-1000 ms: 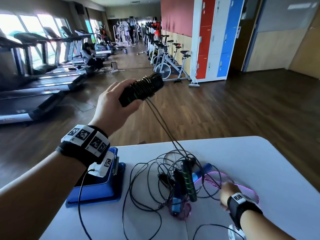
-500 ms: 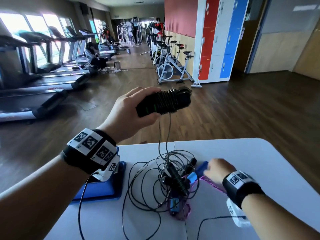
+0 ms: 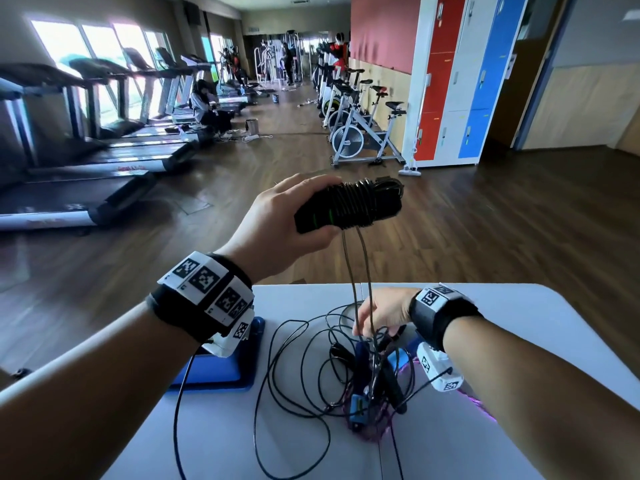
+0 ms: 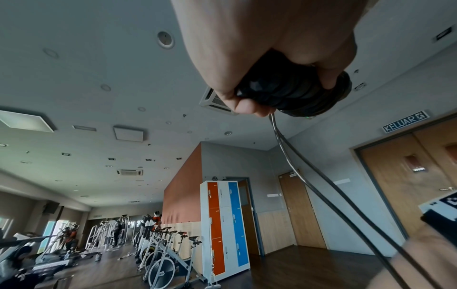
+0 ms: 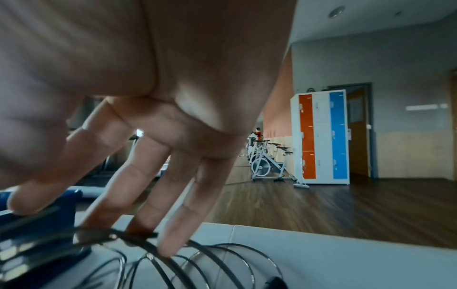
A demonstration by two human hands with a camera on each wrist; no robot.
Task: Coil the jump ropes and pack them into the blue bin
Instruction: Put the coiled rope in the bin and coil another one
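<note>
Left hand (image 3: 277, 230): grips the coiled black jump rope (image 3: 349, 206), raised.
Right hand (image 3: 381, 311): fingers straight, touching loose cords (image 3: 304, 368) below it.

My left hand (image 3: 277, 226) holds the wound jump rope (image 3: 349, 206) high above the white table (image 3: 540, 327), with open air all around it. Two taut black strands (image 3: 360, 271) drop from it straight down into the tangle of loose ropes (image 3: 346, 372), and they cross the path between my hands. My right hand (image 3: 384, 311) reaches into that tangle, fingers (image 5: 173, 221) spread among the loops. The blue bin (image 3: 218, 368) lies under my left wrist; loose loops (image 3: 277, 375) lie just beside it. The table's right side offers bare room.
</note>
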